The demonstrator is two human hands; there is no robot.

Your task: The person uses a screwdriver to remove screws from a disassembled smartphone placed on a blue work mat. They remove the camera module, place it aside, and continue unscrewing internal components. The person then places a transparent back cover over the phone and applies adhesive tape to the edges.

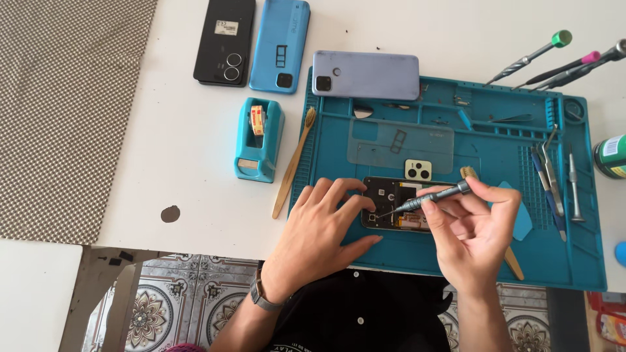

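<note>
An opened phone (398,203) lies on the blue work mat (469,257) near the front edge of the white tabletop (182,130), its back already off and the inner board and metal shields laid bare. The left hand (323,228) rests on the phone's left end, fingers spread flat and pressing it down, closed on nothing. The right hand (473,228) pinches a slim grey screwdriver (430,197), its tip set on the board near the left hand's fingertips. Judging from this, the work is at the stage of the inner screws: the cover is removed, the board is in place. A clear back cover (401,145) and a small camera trim piece (418,170) lie on the mat just above the phone.

The mat's top row of shallow trays (482,107) holds a few tiny parts, too small to tell, and a pair of tweezers (512,118). More tools (554,186) lie along its right side. A blue tape dispenser (259,139) stands left of the mat; three whole phones (280,45) lie beyond.
</note>
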